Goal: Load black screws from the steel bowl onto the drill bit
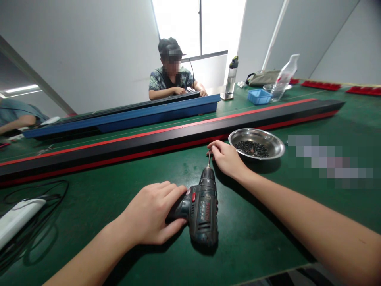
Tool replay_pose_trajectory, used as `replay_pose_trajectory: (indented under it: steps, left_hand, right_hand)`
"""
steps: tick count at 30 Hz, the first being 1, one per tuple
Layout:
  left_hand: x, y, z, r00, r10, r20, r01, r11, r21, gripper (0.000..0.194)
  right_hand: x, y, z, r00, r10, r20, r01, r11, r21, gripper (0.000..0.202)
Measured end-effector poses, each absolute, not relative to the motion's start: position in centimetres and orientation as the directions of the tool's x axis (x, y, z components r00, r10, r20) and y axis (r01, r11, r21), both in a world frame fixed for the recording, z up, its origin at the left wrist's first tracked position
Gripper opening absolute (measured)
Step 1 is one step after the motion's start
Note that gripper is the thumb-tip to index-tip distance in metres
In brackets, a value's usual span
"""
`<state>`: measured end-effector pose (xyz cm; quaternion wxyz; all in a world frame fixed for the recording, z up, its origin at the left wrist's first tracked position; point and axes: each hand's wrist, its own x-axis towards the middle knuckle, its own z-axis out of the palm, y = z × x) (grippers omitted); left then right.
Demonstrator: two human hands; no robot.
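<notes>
Drill point(204, 214) brand: BOSCH, in red letters running lengthwise along the housing of the one I'm gripping
Drill small print: there's paler lettering right beside the name, but it's way too blurry for me to make out, sorry
Clear bottle point(285, 77): bit of red on the side, honestly too small for me to read, if it's even text

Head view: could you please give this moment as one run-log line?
left hand: grips drill | right hand: at bit tip | metal bowl: small dark pieces inside
</notes>
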<state>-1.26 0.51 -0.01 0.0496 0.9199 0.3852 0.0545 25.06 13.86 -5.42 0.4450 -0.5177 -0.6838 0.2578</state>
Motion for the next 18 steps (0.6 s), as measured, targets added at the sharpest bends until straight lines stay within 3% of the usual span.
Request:
replay_pose_trajectory:
  steps: [11,18]
  left_hand:
    - [-0.95,0.40,0.48,0.669,0.743,0.024,0.734,-0.666,0.131,0.050]
    - [-0.46,0.03,0.70,0.604,0.797,0.002,0.791,-0.600,0.121,0.049]
  right_hand:
    - [25.15,13.40,-4.46,-0.122,0.939,0.321,0.520,0.336,-0.786,0.025]
    - [24.84,13.33,-4.54,-0.044,0.933,0.358,0.579,0.316,-0.752,0.023]
